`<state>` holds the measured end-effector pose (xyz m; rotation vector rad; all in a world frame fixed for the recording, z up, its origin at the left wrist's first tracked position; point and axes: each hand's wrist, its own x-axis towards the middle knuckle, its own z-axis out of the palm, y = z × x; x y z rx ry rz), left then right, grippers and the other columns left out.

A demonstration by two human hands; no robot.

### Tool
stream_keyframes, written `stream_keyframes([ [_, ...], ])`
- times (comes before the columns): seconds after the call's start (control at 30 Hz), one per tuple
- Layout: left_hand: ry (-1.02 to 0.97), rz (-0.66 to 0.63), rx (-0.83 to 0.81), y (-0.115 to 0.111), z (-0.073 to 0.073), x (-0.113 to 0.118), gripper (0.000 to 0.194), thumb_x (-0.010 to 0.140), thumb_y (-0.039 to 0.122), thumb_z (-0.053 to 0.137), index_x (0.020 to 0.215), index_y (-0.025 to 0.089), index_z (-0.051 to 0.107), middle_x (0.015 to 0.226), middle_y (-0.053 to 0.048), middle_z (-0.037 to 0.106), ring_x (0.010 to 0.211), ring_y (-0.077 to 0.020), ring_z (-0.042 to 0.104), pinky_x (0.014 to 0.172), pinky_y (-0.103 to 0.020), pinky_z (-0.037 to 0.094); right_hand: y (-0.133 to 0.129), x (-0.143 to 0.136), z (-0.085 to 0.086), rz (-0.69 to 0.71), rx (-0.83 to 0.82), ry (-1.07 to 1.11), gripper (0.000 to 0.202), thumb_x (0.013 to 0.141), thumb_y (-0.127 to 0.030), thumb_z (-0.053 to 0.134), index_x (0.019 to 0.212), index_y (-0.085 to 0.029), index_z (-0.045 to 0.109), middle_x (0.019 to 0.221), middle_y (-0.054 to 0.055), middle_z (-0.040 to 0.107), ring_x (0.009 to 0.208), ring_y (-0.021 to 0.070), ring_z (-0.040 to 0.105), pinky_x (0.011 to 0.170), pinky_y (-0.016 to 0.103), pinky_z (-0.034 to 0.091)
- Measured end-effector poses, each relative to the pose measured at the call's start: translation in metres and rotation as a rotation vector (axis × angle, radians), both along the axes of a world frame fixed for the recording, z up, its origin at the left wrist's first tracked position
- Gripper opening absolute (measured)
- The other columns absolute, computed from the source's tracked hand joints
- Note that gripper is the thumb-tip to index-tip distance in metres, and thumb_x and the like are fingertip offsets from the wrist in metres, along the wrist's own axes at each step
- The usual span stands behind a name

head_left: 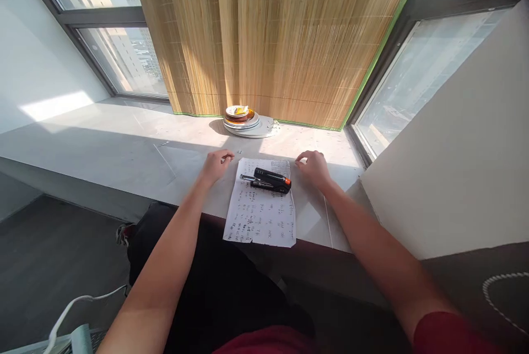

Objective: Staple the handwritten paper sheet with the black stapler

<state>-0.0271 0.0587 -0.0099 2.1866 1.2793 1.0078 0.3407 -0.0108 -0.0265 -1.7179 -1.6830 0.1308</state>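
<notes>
A sheet of paper (264, 216) covered in handwriting lies on the sill between my hands, its near end reaching over the front edge. On its upper part rests a black stapler (270, 180) with an orange patch at its right end. My left hand (217, 167) is on the sill just left of the paper's far corner, fingers loosely bent, thumb apart, nothing held. To the right of the paper, my right hand (314, 168) rests the same way, fingers curved and apart, holding nothing. Neither hand touches the stapler.
A stack of plates and saucers (242, 123) stands at the back of the sill (103, 145), below a bamboo blind (273, 40). A white wall (454, 139) closes off the right side. A white cable (78, 300) runs at the lower left.
</notes>
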Motion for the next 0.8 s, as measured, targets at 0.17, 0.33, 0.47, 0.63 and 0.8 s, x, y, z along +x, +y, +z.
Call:
stream_keyframes([
  [0.17, 0.200, -0.112, 0.044, 0.038, -0.011, 0.017, 0.044, 0.093, 0.023, 0.053, 0.131, 0.018, 0.076, 0.147, -0.011, 0.069, 0.141, -0.0278, 0.061, 0.124, -0.045, 0.043, 0.013, 0.009, -0.018, -0.030, -0.044, -0.020, 0.020, 0.086, -0.022, 0.065, 0.094, -0.021, 0.083, 0.115, 0.012, 0.079, 0.105, 0.0320, 0.067, 0.103, 0.050, 0.052],
  [0.33, 0.286, -0.096, 0.009, 0.044, -0.019, 0.011, 0.042, 0.093, 0.025, 0.053, 0.125, 0.023, 0.080, 0.141, -0.008, 0.074, 0.137, -0.0298, 0.064, 0.121, -0.045, 0.046, 0.015, 0.008, -0.019, 0.002, -0.019, -0.021, 0.035, 0.087, -0.015, 0.059, 0.111, -0.022, 0.083, 0.127, 0.011, 0.078, 0.117, 0.0327, 0.066, 0.113, 0.054, 0.049],
  [0.47, 0.244, 0.038, 0.023, 0.027, -0.013, -0.004, 0.024, 0.089, 0.030, 0.063, 0.100, 0.027, 0.085, 0.112, -0.009, 0.083, 0.106, -0.0327, 0.074, 0.101, -0.045, 0.056, 0.009, 0.003, -0.011, -0.016, 0.082, 0.034, 0.041, 0.090, -0.015, 0.052, 0.118, -0.019, 0.081, 0.130, 0.012, 0.077, 0.110, 0.0310, 0.069, 0.109, 0.054, 0.051],
  [0.63, 0.148, -0.013, -0.014, 0.014, -0.013, -0.008, 0.019, 0.088, 0.033, 0.070, 0.101, 0.023, 0.080, 0.091, -0.007, 0.079, 0.087, -0.0251, 0.070, 0.089, -0.038, 0.056, -0.004, -0.024, 0.000, 0.067, 0.229, 0.121, 0.040, 0.093, -0.015, 0.045, 0.107, -0.021, 0.082, 0.115, 0.011, 0.079, 0.106, 0.0295, 0.069, 0.095, 0.048, 0.057],
  [0.8, 0.156, -0.045, 0.009, 0.013, -0.021, -0.011, 0.020, 0.092, 0.026, 0.065, 0.101, 0.020, 0.082, 0.103, -0.009, 0.070, 0.088, -0.0225, 0.067, 0.088, -0.037, 0.056, -0.017, -0.049, 0.005, 0.212, 0.264, 0.179, 0.036, 0.095, -0.015, 0.046, 0.098, -0.024, 0.081, 0.106, 0.008, 0.078, 0.097, 0.0255, 0.070, 0.085, 0.043, 0.057],
])
